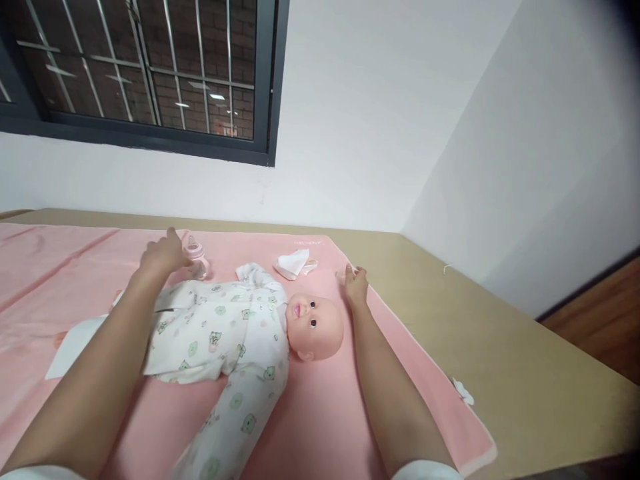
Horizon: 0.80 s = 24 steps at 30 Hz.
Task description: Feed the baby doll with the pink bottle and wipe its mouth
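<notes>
A bald baby doll [314, 328] lies on its back on a pink mat [320, 407], its head towards the right. It wears a white top [220, 327] printed with green bears; one long sleeve stretches towards me. Beyond the doll's body, my left hand [166, 255] is closed at the side of a pink-collared baby bottle [200, 261] with a clear teat; its fingertips are partly hidden. Past the doll's head, my right hand [356, 283] has its fingers bent around a small clear, pinkish thing [341, 274], too faint to name. White cloth [77, 343] covers the doll's lower body.
Crumpled white tissue with clear wrapping [294, 264] lies between my hands, beyond the doll's head. A small white object [463, 391] rests at the mat's right edge on the wooden tabletop [450, 320]. A white wall [345, 133] and barred window [150, 73] stand behind.
</notes>
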Motion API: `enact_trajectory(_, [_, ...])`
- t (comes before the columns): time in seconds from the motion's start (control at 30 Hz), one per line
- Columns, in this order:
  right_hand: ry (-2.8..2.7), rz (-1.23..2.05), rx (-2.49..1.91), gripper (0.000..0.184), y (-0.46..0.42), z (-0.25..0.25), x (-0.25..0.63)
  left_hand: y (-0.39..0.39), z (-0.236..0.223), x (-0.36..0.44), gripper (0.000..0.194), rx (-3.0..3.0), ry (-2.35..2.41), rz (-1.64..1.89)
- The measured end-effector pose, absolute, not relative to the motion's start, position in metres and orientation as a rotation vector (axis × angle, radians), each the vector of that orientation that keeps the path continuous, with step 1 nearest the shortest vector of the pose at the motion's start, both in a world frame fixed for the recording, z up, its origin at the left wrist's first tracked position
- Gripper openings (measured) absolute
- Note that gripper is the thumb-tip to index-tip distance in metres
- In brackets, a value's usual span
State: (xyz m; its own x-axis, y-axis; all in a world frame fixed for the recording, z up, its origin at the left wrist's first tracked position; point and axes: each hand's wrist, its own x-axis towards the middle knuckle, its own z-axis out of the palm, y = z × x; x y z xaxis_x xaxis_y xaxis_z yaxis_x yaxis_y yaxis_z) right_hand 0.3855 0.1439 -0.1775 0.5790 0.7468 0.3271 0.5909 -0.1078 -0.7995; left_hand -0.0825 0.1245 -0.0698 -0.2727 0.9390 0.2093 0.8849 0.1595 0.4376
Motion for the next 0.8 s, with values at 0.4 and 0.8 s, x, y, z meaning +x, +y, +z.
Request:
enact_trajectory(0.4, [-1.263, -0.024, -1.358, 0.034, 0.125, -0.169, 0.363, 0.082, -0.034, 0.101, 0.06, 2.441, 1.218, 0.449])
enact_trajectory(0.8, [-1.823, 0.0, -1.412, 0.029, 0.124, -0.169, 0.31, 0.105, -0.07, 0.164, 0.037, 2.167, 1.025, -0.028])
